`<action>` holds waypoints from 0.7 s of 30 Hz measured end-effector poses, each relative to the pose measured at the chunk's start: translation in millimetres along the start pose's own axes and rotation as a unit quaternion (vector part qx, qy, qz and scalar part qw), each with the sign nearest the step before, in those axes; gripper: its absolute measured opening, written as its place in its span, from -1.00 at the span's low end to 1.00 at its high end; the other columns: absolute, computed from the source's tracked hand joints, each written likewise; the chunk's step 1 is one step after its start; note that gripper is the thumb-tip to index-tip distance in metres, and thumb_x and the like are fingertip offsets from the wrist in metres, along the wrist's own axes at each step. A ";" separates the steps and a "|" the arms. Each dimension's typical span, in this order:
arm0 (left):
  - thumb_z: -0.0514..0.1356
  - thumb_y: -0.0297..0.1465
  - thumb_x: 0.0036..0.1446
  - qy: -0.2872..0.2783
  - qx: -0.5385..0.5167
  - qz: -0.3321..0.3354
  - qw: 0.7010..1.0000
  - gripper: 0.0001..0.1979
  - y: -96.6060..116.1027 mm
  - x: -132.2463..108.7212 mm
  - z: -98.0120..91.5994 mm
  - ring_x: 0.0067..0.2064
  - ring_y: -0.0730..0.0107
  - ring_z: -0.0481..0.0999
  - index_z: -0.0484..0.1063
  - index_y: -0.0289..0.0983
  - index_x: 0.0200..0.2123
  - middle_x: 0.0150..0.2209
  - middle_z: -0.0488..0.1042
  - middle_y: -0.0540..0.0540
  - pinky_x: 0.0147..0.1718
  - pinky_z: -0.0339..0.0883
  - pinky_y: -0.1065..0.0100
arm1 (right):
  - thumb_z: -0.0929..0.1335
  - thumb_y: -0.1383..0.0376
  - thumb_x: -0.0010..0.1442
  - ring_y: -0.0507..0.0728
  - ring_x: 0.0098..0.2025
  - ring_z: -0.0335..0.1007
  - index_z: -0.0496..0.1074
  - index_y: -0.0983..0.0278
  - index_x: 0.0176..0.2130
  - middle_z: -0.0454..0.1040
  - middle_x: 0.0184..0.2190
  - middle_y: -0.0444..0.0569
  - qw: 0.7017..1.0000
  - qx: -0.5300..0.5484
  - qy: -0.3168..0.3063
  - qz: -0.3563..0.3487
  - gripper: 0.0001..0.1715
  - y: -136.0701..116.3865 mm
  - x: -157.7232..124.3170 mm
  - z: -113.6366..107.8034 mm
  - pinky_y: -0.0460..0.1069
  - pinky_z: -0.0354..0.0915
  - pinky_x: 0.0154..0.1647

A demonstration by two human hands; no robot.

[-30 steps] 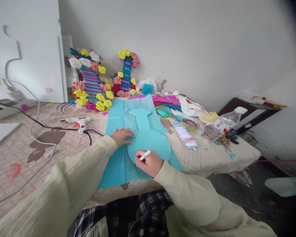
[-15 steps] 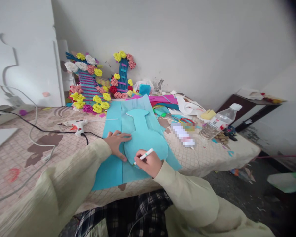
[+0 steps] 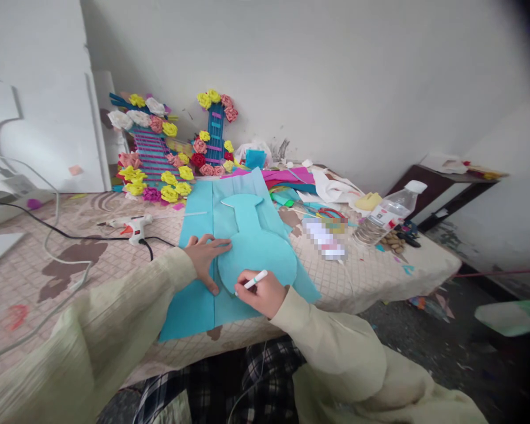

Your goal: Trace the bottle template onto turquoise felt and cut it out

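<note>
So the light blue cutout (image 3: 258, 259), the one with a round body and a narrow neck, is lying flat on a bigger blue sheet (image 3: 188, 312) close to the front of the tabletop (image 3: 128, 306). Left hand (image 3: 202, 257) is spread wide, fingertips on the cutout's left edge, thumb down on the sheet. Right hand (image 3: 265, 293) pinches a white marker (image 3: 255, 279) at the lower left curve. Can't honestly tell if the nib is touching paper, it's too small from up here.

My worry would be slippage: only one side looks pinned, so a sideways push from the marker could twist the cutout. The sheet might creep too, and its front edge doesn't have much tabletop to spare.

Room-wise, the left is roomiest low down, just patterned cloth with a pale cable (image 3: 35, 330) crossing it. Higher up, the glue gun (image 3: 135, 228) sits near the sheet, and its black cord runs toward the left sleeve (image 3: 159, 288), so a snag seems possible. Right's tighter further back: red-handled tool (image 3: 333, 212), then a clear bottle (image 3: 382, 218) leaning over.
</note>
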State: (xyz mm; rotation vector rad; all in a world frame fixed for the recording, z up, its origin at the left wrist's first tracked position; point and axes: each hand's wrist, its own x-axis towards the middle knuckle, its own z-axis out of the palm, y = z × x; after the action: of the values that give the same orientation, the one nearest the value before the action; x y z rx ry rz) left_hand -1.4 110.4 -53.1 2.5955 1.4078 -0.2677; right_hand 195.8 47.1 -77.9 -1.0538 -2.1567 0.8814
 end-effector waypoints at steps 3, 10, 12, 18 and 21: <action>0.21 0.07 -0.51 -0.004 -0.005 0.000 1.000 0.11 0.5 0.1 -1.1 0.12 -0.26 -0.03 -0.02 -0.13 0.19 0.24 -0.02 -0.10 -0.09 -0.02 -0.09 | 0.26 0.32 0.07 -0.06 -0.60 0.10 0.30 0.28 -0.49 0.22 -0.65 -0.23 1.000 -0.002 -0.002 -0.002 -0.88 0.7 -1.8 -2.1 -0.15 0.01 -0.56; 0.23 0.09 -0.54 0.001 -0.008 -0.005 1.000 0.13 1.7 -0.1 -1.2 0.12 -0.25 -0.02 -0.02 -0.12 0.19 0.24 -0.02 -0.09 -0.11 0.01 -0.10 | 0.25 0.32 0.08 -0.07 -0.60 0.12 0.30 0.28 -0.49 0.26 -0.64 -0.22 1.000 -0.001 -0.006 0.003 -0.87 4.0 -10.4 -8.3 -0.16 0.03 -0.56; 0.24 0.08 -0.55 0.002 -0.006 -0.007 1.000 0.13 2.0 -0.1 -0.9 0.12 -0.24 -0.01 -0.02 -0.12 0.19 0.24 -0.01 -0.08 -0.10 0.01 -0.10 | 0.25 0.32 0.08 -0.06 -0.59 0.13 0.30 0.28 -0.48 0.28 -0.63 -0.21 1.000 0.000 -0.008 0.005 -0.88 6.3 -13.4 -9.9 -0.16 0.03 -0.56; 0.26 0.06 -0.54 0.003 -0.010 -0.010 1.000 0.12 2.6 -0.3 -1.0 0.12 -0.26 0.00 -0.02 -0.08 0.19 0.24 -0.01 -0.08 -0.11 0.02 -0.09 | 0.24 0.30 0.09 -0.06 -0.59 0.15 0.31 0.28 -0.48 0.33 -0.62 -0.19 1.000 0.002 -0.003 0.020 -0.85 12.8 -22.0 -15.9 -0.15 0.04 -0.56; 0.26 0.06 -0.54 0.004 -0.004 -0.010 1.000 0.12 2.9 -0.3 -1.4 0.12 -0.26 0.00 -0.02 -0.08 0.19 0.24 -0.01 -0.08 -0.12 0.02 -0.10 | 0.25 0.31 0.09 -0.06 -0.60 0.14 0.30 0.28 -0.49 0.33 -0.62 -0.19 1.000 0.004 0.000 0.025 -0.86 14.1 -25.9 -20.1 -0.16 0.04 -0.57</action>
State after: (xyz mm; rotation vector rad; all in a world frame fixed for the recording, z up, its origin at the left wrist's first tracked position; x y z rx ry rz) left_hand 1.0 109.0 -51.5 2.5793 1.4356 -0.2551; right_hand 230.2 38.4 -81.5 -1.1085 -2.1319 0.9128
